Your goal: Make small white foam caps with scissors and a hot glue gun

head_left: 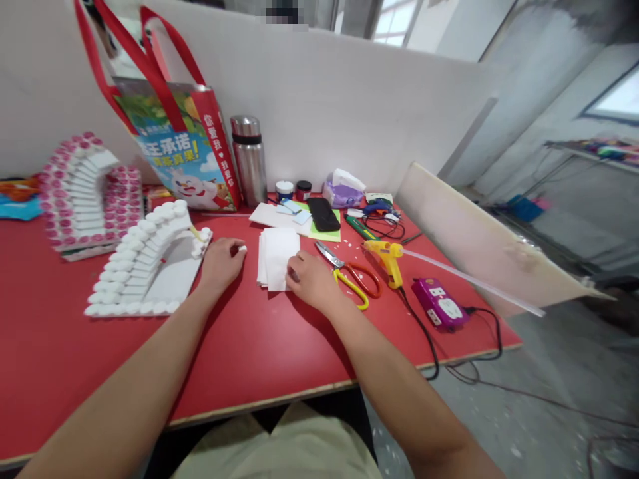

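Observation:
My left hand rests on the red table beside the white arched model, fingers closed on a small white piece at their tips. The model's edges are lined with white rounded pieces, and a yellowish strip lies on its upper right. Before me is a stack of white paper strips, slightly fanned. At the stack's right edge, my right hand has its fingers curled and pressed together on the paper. Just right of that hand lie scissors with red and yellow handles, blades partly apart.
A yellow glue gun with a long clear stick and a purple power box lie right, cables crossing the table edge. Behind are a phone, tissues, jars, a steel flask and a bag. A pink-and-white model stands left.

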Motion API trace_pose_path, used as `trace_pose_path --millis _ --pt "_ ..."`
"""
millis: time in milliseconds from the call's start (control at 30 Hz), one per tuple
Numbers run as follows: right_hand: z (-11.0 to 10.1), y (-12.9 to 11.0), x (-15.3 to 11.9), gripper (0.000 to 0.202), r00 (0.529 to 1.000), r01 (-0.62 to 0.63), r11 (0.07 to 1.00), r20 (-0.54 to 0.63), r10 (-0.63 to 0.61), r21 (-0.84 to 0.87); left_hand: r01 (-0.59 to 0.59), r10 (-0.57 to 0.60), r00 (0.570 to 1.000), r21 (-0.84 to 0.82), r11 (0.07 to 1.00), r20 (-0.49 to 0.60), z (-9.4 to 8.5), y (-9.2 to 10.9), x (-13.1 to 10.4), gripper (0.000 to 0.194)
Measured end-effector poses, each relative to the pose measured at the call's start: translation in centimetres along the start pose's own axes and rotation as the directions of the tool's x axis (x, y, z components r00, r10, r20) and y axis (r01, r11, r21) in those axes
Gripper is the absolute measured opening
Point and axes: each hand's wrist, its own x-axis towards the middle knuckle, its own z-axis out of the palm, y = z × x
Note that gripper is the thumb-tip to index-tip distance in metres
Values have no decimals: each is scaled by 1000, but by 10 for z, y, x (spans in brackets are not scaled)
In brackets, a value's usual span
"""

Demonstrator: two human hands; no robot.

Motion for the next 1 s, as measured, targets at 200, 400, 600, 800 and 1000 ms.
trace_pose_path --millis 200,400,600,800,1000 --pt "-6 4 -5 14 997 -43 991 -64 52 130 -42 43 999 -8 999 20 3 -4 1 30" --pt "2 -5 -5 68 981 178 980 -87 -171 85 -63 63 998 -9 998 -17 6 -3 1 32" --pt "6 10 0 11 970 239 953 -96 -224 188 -101 88 983 -78 992 -159 4 10 -4 33" --pt "3 18 0 19 977 196 890 -158 -142 412 -145 107 977 -204 968 -187 2 21 -10 32" --pt "-16 16 1 25 927 16 158 -74 367 987 0 -19 1000 -691 723 -20 0 38 -16 43"
